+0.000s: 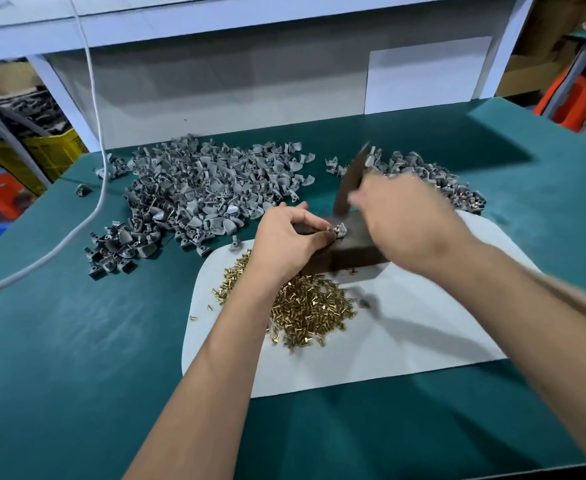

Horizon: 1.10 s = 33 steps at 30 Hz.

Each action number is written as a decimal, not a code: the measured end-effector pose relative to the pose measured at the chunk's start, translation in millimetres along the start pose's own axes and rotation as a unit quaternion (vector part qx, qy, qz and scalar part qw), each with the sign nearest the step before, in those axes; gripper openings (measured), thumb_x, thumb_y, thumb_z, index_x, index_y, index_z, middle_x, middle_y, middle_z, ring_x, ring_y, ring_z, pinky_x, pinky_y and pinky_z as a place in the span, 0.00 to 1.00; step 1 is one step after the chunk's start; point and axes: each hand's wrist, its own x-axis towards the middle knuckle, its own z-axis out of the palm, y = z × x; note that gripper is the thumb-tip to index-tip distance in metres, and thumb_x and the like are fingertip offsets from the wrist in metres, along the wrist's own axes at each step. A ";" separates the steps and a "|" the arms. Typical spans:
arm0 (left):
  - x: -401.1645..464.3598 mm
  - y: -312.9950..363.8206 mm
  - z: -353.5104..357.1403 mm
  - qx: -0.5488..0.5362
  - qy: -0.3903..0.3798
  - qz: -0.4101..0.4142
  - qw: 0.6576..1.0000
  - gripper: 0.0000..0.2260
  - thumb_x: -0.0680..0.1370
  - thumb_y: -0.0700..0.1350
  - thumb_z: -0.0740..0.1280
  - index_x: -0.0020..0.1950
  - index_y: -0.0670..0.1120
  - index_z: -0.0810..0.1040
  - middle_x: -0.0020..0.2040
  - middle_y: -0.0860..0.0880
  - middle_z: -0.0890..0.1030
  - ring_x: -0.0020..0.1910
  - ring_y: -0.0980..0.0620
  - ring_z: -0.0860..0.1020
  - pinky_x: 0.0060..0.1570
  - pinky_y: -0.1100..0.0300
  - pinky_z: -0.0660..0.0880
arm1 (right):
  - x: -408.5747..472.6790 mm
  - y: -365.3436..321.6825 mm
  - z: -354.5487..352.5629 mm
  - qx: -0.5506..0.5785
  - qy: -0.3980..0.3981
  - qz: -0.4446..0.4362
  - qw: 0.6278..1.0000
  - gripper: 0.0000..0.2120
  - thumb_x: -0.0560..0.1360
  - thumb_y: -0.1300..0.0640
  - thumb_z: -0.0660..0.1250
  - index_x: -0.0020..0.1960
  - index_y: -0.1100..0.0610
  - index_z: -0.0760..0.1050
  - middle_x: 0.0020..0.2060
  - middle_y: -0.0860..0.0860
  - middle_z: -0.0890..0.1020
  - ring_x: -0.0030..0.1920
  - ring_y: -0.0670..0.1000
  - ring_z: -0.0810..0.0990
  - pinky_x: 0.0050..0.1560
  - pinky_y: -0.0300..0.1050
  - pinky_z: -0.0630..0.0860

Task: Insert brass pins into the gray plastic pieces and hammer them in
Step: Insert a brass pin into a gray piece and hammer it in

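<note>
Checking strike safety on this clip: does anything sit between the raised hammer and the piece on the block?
Only the left hand: its fingertips pinch the gray piece on the dark block, right beside the pin. The right hand holds the blurred hammer above; nothing else visibly intervenes.

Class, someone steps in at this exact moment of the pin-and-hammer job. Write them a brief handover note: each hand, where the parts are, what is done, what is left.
Left hand pinches a gray piece with a brass pin on the dark block.
Right hand, blurred, grips the hammer raised over the block.
Loose brass pins lie on the white mat.
Large gray pile lies far left; smaller pile far right shows brass, probably finished.
Left: strike this pin and work through the large pile.
</note>
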 end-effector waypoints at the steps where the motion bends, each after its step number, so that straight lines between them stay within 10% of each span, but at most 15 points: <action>1: 0.1 0.1 0.3 -0.006 -0.002 -0.002 1.000 0.06 0.72 0.37 0.78 0.43 0.48 0.88 0.65 0.42 0.81 0.73 0.55 0.72 0.63 0.68 0.64 | -2.6 -0.3 4.7 0.003 -0.046 0.002 0.999 0.14 0.85 0.50 0.48 0.49 0.55 0.70 0.42 0.58 0.80 0.40 0.64 0.75 0.40 0.53 0.72; 17: -0.9 3.4 2.2 -0.060 -0.003 -0.022 0.998 0.11 0.74 0.38 0.76 0.38 0.53 0.87 0.73 0.44 0.75 0.78 0.54 0.63 0.76 0.54 0.50 | -31.5 73.0 -29.0 0.073 -0.254 0.037 0.964 0.13 0.64 0.50 0.82 0.35 0.52 0.78 0.28 0.43 0.81 0.28 0.42 0.75 0.34 0.42 0.73; 26: -2.2 2.4 3.5 -0.063 -0.003 -0.020 0.998 0.12 0.74 0.39 0.76 0.37 0.56 0.88 0.73 0.47 0.75 0.78 0.52 0.65 0.79 0.44 0.54 | -34.7 74.9 -0.9 0.030 -0.193 0.033 0.980 0.10 0.64 0.45 0.80 0.36 0.46 0.80 0.34 0.42 0.81 0.40 0.46 0.79 0.44 0.47 0.79; 33: -0.8 1.6 3.7 -0.062 0.020 -0.011 0.998 0.09 0.74 0.40 0.76 0.38 0.54 0.88 0.72 0.49 0.76 0.79 0.54 0.62 0.79 0.41 0.51 | -14.9 51.9 15.3 0.161 -0.045 -0.011 0.986 0.09 0.72 0.60 0.74 0.43 0.45 0.80 0.37 0.39 0.81 0.40 0.37 0.77 0.42 0.26 0.68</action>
